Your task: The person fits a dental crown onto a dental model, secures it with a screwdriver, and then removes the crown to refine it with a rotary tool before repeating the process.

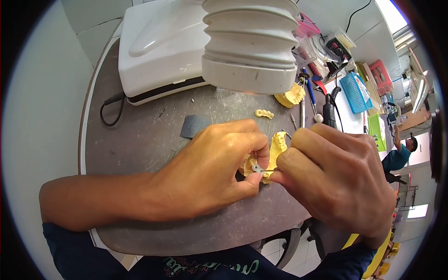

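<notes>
A yellow dental cast [278, 145] lies on the bench in front of me, partly covered by my fingers. On its near left part sits a small grey-white dental framework [258, 169], pinched between the thumb and index finger of my left hand [212, 161]. From the closed fingers of my right hand [333, 172] a thin pointed tool [269, 171] sticks out, its tip at the framework. The rest of the tool is hidden in that hand.
A ribbed suction hose [249, 46] hangs over the bench [135, 149]. A white machine [163, 46] stands back left. Nearby lie sandpaper [194, 126], a tooth-coloured bridge [264, 113], another yellow cast [291, 96], and a corded handpiece [329, 112]. A person [401, 151] is far right.
</notes>
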Available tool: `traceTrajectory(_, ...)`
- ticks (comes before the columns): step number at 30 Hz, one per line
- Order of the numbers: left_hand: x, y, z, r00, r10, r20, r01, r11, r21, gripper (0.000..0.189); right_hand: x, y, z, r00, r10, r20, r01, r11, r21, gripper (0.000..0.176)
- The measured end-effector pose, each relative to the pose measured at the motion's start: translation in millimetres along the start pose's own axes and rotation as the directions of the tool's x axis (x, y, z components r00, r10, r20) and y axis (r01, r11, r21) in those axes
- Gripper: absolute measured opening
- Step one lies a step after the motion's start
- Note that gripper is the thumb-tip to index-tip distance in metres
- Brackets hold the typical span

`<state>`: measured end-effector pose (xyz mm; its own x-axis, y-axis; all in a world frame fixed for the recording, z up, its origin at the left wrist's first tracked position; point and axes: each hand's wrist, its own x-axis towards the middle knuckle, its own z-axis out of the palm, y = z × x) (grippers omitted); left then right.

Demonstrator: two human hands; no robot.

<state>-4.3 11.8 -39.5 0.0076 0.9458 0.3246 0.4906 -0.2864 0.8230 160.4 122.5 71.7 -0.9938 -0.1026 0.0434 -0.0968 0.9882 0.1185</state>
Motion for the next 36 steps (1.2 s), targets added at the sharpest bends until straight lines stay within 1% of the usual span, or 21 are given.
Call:
traceTrajectory(1,0.0,-0.7,0.5,1.0,0.004,-0.008,-0.005,1.0,-0.01,0.027,-0.2,0.7,0.3,1.0,-0.004,0.016,0.004,0.999,-0.04,0.024)
traceTrajectory(2,-0.2,-1.2,0.8,1.0,0.009,-0.017,-0.01,1.0,-0.02,0.025,-0.9,0.9,1.0,1.0,-0.004,0.015,0.004,0.999,-0.041,0.024)
traceTrajectory(4,-0.3,0.9,-0.6,1.0,-0.003,-0.006,0.003,1.0,-0.026,0.024,-1.8,0.7,2.6,0.997,0.026,0.079,-0.027,1.0,0.003,0.027)
traceTrajectory(5,-0.4,1.7,-1.3,1.0,-0.018,0.005,0.018,0.999,-0.033,0.024,-1.8,-0.7,1.2,0.997,0.024,0.079,-0.024,1.0,0.003,0.027)
traceTrajectory(7,-0.8,1.4,-0.9,0.999,-0.032,0.006,0.032,0.998,-0.058,0.025,-1.0,-3.8,-2.3,0.998,0.062,-0.004,-0.061,0.997,0.036,0.026)
traceTrajectory(8,-1.1,1.1,-0.6,0.999,-0.044,0.01,0.044,0.995,-0.084,0.027,-0.3,-2.4,0.1,0.998,0.058,-0.002,-0.058,0.998,0.038,0.026)
traceTrajectory(10,-0.7,0.3,0.2,0.999,-0.033,0.0,0.033,0.998,-0.061,0.028,-0.8,1.9,9.1,0.989,-0.044,-0.14,0.054,0.997,0.063,0.026)
traceTrajectory(11,-0.1,0.1,0.4,1.0,-0.017,-0.008,0.017,0.999,-0.034,0.029,-0.8,2.7,13.0,0.989,-0.043,-0.14,0.052,0.997,0.064,0.026)
traceTrajectory(13,0.0,0.4,-0.3,1.0,-0.02,0.001,0.02,0.999,-0.026,0.029,-0.6,2.8,19.0,0.98,-0.083,-0.18,0.1,0.991,0.087,0.026)
traceTrajectory(14,0.0,0.7,-0.8,1.0,-0.025,0.009,0.026,1.0,-0.018,0.029,-0.5,2.0,17.0,0.98,-0.081,-0.18,0.098,0.991,0.088,0.026)
traceTrajectory(16,-0.1,0.2,-1.4,1.0,-0.026,0.014,0.027,0.999,-0.03,0.029,0.2,0.1,9.5,0.995,-0.053,-0.087,0.058,0.997,0.057,0.027)
traceTrajectory(20,0.3,2.5,-4.1,0.998,-0.053,0.04,0.055,0.998,-0.044,0.028,0.6,-2.1,7.5,0.994,-0.043,-0.104,0.048,0.998,0.04,0.028)
traceTrajectory(22,0.2,0.8,-3.5,0.999,-0.04,0.036,0.041,0.998,-0.041,0.028,-1.5,-1.2,4.3,1.0,0.002,0.001,-0.002,1.0,0.005,0.03)
traceTrajectory(26,-0.1,0.6,-2.4,0.999,-0.035,0.015,0.036,0.998,-0.057,0.025,-2.8,-0.3,8.6,0.999,0.034,-0.035,-0.032,0.999,0.031,0.027)
traceTrajectory(28,0.2,1.7,-2.5,0.999,-0.043,0.017,0.044,0.998,-0.049,0.024,-1.2,-3.7,5.8,0.989,0.082,-0.124,-0.066,0.989,0.134,0.02)
traceTrajectory(29,0.5,2.3,-2.6,0.999,-0.048,0.02,0.048,0.998,-0.041,0.023,-2.4,-2.7,5.1,0.989,0.08,-0.122,-0.063,0.989,0.136,0.02)
traceTrajectory(31,0.5,-0.7,-1.1,1.0,-0.027,0.013,0.027,0.998,-0.05,0.023,-7.2,0.6,3.6,0.993,-0.03,-0.114,0.043,0.994,0.105,0.015)
traceTrajectory(32,0.4,-1.9,-0.1,1.0,-0.006,0.006,0.006,0.998,-0.059,0.022,-7.0,0.0,4.0,0.993,-0.029,-0.113,0.041,0.994,0.105,0.015)
traceTrajectory(34,0.6,-2.0,-0.3,1.0,-0.011,0.013,0.012,0.998,-0.056,0.022,-5.6,-1.9,6.3,0.996,0.006,-0.088,-0.001,0.998,0.058,0.02)
traceTrajectory(36,0.1,-0.7,-1.0,1.0,-0.017,0.017,0.018,0.998,-0.052,0.023,-5.9,-1.0,8.3,0.996,0.006,-0.092,-0.001,0.999,0.052,0.023)
